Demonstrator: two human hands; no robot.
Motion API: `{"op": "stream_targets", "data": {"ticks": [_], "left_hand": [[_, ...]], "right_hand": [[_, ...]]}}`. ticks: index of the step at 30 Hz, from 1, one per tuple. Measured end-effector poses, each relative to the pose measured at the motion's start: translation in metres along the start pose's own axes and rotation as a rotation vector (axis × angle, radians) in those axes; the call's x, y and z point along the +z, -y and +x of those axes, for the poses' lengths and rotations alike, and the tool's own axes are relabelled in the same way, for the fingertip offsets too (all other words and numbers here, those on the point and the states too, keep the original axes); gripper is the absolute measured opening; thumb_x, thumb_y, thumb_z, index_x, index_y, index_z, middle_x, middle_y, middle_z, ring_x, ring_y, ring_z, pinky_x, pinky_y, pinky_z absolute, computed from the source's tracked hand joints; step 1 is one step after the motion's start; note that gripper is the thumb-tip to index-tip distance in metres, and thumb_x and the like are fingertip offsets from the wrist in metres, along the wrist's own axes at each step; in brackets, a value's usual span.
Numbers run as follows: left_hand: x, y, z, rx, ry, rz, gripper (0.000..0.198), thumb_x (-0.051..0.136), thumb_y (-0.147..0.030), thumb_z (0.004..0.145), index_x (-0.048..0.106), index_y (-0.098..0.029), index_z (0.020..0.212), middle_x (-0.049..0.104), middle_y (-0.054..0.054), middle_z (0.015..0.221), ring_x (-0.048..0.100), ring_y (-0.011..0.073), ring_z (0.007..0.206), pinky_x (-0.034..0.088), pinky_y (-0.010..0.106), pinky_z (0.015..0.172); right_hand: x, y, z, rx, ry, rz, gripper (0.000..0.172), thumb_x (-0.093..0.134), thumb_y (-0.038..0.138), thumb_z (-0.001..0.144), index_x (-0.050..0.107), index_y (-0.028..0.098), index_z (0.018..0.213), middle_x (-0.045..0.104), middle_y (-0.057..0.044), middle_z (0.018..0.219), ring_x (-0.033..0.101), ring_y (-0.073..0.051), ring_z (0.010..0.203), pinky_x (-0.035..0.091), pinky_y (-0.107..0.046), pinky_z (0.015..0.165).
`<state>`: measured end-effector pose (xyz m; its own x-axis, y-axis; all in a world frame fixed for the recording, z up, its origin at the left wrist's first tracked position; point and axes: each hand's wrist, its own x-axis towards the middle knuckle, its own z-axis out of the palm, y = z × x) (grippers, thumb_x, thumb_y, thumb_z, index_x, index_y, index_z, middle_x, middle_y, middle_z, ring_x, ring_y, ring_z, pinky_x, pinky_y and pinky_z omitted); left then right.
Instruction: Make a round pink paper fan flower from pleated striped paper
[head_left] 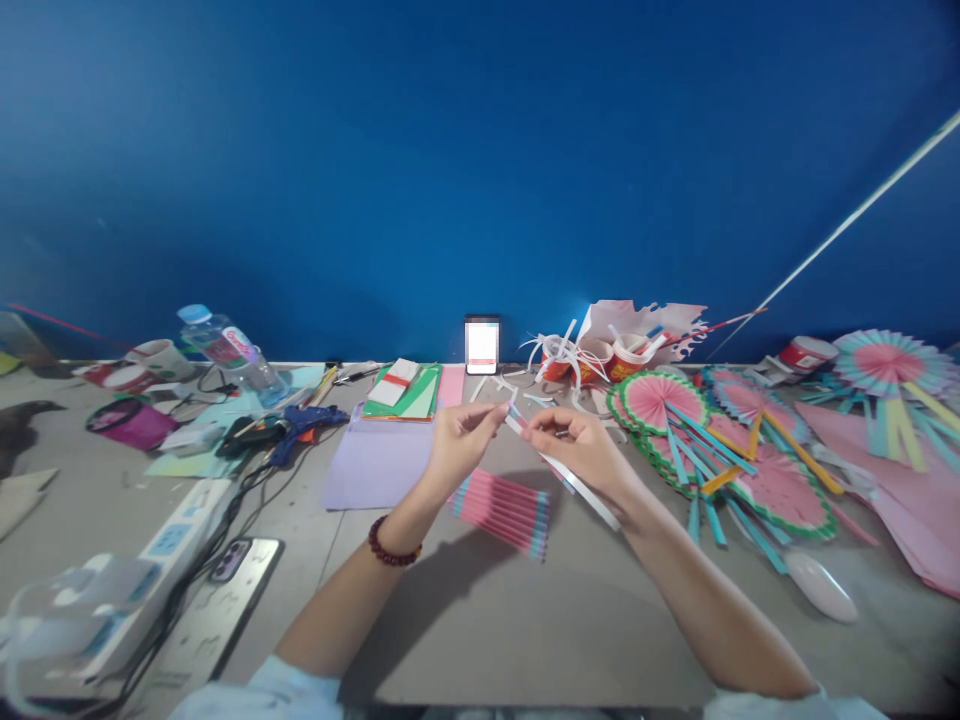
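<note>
Over the middle of the table, a narrow white strip [592, 503], possibly tape, slants down to the right; a thin pink and bluish edge shows along it. My left hand [466, 440], with a dark bead bracelet [390, 548] on its wrist, pinches the strip's upper end. The fingers of my right hand [581, 448] close on it a little lower, and the rest hangs under that hand. Just below both hands lies a pleated pink and blue paper [502, 510] on the table. A lavender sheet [367, 465] is behind my left forearm.
Finished-looking paper fans [667, 402] and a white computer mouse [821, 587] lie on the right. Red cups [628, 358] with white strips stand by the blue wall, near a lit phone [481, 346]. At left are a power strip [161, 565], another phone [225, 610], a blue glue gun [300, 428] and a bottle [232, 350].
</note>
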<state>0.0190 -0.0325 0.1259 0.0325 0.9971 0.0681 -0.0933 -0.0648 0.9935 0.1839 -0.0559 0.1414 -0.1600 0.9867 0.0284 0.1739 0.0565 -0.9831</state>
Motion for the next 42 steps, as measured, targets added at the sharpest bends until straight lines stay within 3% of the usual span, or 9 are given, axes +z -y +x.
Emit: {"op": "stream_targets", "data": {"ticks": [3, 11, 21, 34, 42], "left_hand": [[0.001, 0.001, 0.002, 0.044, 0.057, 0.032, 0.025, 0.07, -0.04, 0.071, 0.076, -0.016, 0.075, 0.073, 0.006, 0.072, 0.066, 0.0194, 0.069, 0.053, 0.027, 0.056], [0.002, -0.002, 0.001, -0.042, 0.057, -0.06, 0.028, 0.073, -0.042, 0.066, 0.076, -0.014, 0.073, 0.074, 0.01, 0.073, 0.07, 0.024, 0.074, 0.052, 0.025, 0.051], [0.004, -0.007, -0.001, -0.099, 0.055, -0.103, 0.03, 0.075, -0.043, 0.061, 0.074, -0.014, 0.066, 0.073, 0.008, 0.068, 0.07, 0.0233, 0.069, 0.052, 0.025, 0.051], [0.005, -0.004, -0.002, -0.113, 0.053, -0.119, 0.034, 0.076, -0.046, 0.061, 0.074, -0.014, 0.069, 0.073, 0.01, 0.071, 0.071, 0.0254, 0.074, 0.053, 0.026, 0.054], [0.005, -0.001, -0.002, -0.136, 0.065, -0.166, 0.035, 0.077, -0.047, 0.06, 0.074, -0.014, 0.071, 0.073, 0.01, 0.07, 0.071, 0.0258, 0.072, 0.054, 0.029, 0.059]], "right_hand": [[0.0, -0.002, 0.002, 0.039, -0.003, 0.023, 0.031, 0.068, 0.046, 0.071, 0.064, 0.017, 0.076, 0.054, 0.003, 0.06, 0.044, -0.009, 0.051, 0.033, -0.023, 0.051], [0.004, -0.005, 0.003, 0.065, -0.029, 0.088, 0.034, 0.069, 0.05, 0.07, 0.062, 0.017, 0.077, 0.053, 0.003, 0.058, 0.043, -0.009, 0.05, 0.031, -0.022, 0.049], [0.005, -0.008, 0.004, 0.066, -0.052, 0.119, 0.032, 0.07, 0.048, 0.069, 0.062, 0.018, 0.075, 0.052, 0.003, 0.057, 0.043, -0.009, 0.049, 0.031, -0.023, 0.047], [0.007, -0.017, 0.008, -0.016, -0.107, -0.038, 0.033, 0.066, 0.051, 0.073, 0.062, 0.018, 0.074, 0.053, 0.003, 0.054, 0.047, -0.011, 0.049, 0.035, -0.024, 0.048], [0.008, -0.011, 0.005, -0.034, -0.097, -0.068, 0.037, 0.063, 0.056, 0.073, 0.06, 0.019, 0.074, 0.051, 0.004, 0.05, 0.04, -0.008, 0.039, 0.028, -0.023, 0.04]]}}
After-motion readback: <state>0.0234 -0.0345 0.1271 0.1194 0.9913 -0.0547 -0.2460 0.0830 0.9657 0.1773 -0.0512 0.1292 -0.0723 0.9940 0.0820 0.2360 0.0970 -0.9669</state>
